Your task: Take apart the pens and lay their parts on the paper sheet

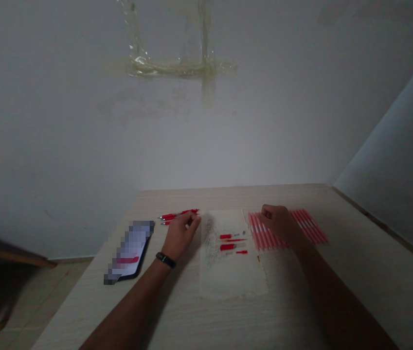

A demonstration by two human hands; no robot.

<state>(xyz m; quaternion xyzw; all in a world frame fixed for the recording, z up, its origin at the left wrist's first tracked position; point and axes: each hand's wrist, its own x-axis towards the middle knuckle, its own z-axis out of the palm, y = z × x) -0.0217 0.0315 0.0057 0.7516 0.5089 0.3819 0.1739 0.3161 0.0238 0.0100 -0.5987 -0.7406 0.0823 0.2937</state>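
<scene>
Head view, looking fwd & down at a pale wood-grain surface (355, 277) set against a stained grey-white wall (206, 126).

The L hand (180, 236) is half closed, w/ fingers curled and partly hidden, so I can't tell if they have hold of anything. It sits just beside a small bunch of red plastic pens (179, 215) (approx 3, lying nearly flat together) and at the left edge of a rectangular off-white paper sheet (233, 274). A black wristband (165, 259) circles the L wrist.

The R hand (281, 223) is also curved downward, its fingers over a long row of pink-red and white striped plastic tubes (268, 233), touching them or nearly so. Any grip can't be confirmed from this view. The row runs on past the hand as a 2nd cluster of matching tubes (310, 226).

On the sheet, between the hands, lie approx 4 small red pen parts (232, 241), w/ a grey pencil-like scribble (209, 240) near the sheet's left side.

Further left, a black-edged smartphone (129, 250) lies on the surface, its screen pixelated.
</scene>
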